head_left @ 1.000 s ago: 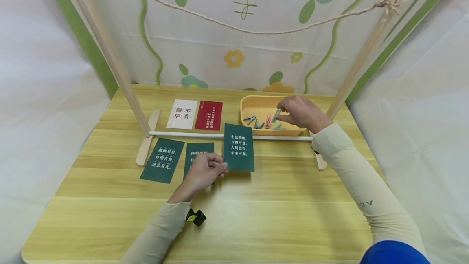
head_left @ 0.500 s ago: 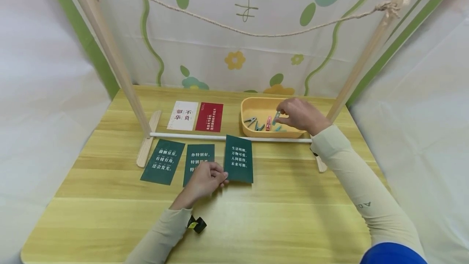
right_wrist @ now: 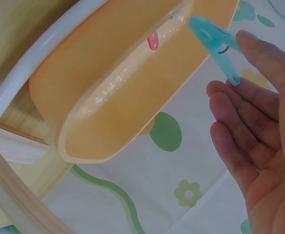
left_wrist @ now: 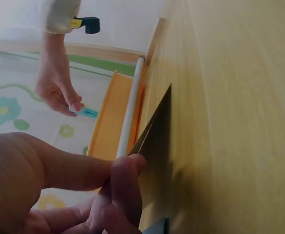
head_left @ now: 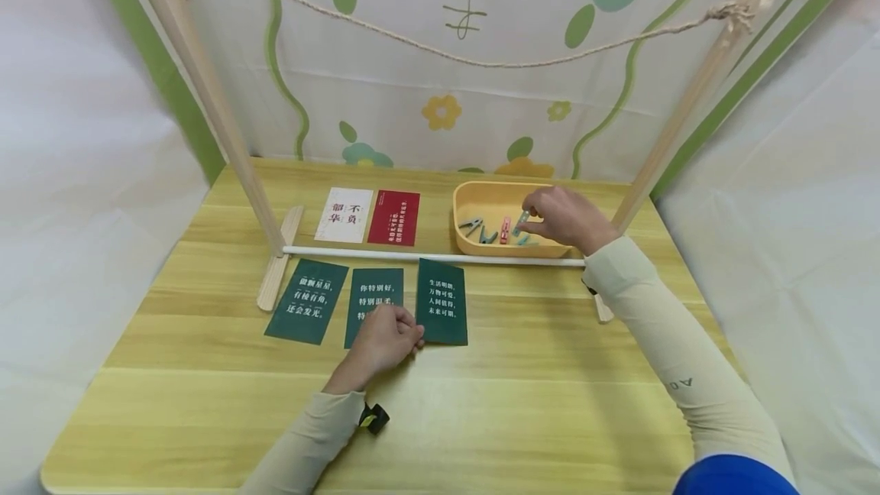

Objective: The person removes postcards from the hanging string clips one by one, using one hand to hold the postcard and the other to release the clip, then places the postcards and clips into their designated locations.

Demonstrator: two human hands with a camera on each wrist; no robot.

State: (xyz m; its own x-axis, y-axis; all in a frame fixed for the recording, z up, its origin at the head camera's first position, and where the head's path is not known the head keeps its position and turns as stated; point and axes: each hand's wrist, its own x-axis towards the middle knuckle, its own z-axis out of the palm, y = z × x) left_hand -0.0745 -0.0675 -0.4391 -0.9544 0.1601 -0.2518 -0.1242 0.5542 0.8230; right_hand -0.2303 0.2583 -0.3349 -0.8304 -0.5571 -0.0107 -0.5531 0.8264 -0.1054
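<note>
My left hand point(head_left: 385, 336) pinches the lower left edge of a dark green card point(head_left: 442, 302) printed with white characters. In the left wrist view that card point(left_wrist: 154, 119) is tilted, its far end close over the table. Part of a second green card point(head_left: 374, 289) is hidden behind my left hand. Over the yellow tray point(head_left: 474, 188), my right hand point(head_left: 565, 216) pinches a teal clothespin point(right_wrist: 215, 48) by its handle ends, between thumb and fingertips. Inside the tray lie several clothespins, among them a pink one point(head_left: 505, 230).
A third green card point(head_left: 306, 301) lies at the left. Behind the white rod point(head_left: 357, 253) are a white card point(head_left: 344, 215) and a red card point(head_left: 394, 218). Wooden posts point(head_left: 660, 124) rise at both sides with a rope point(head_left: 412, 42) strung between them.
My left hand has lowered the green card toward the table and drawn it slightly left, beside the second card. My right hand keeps the clothespin over the tray, nearly still.
</note>
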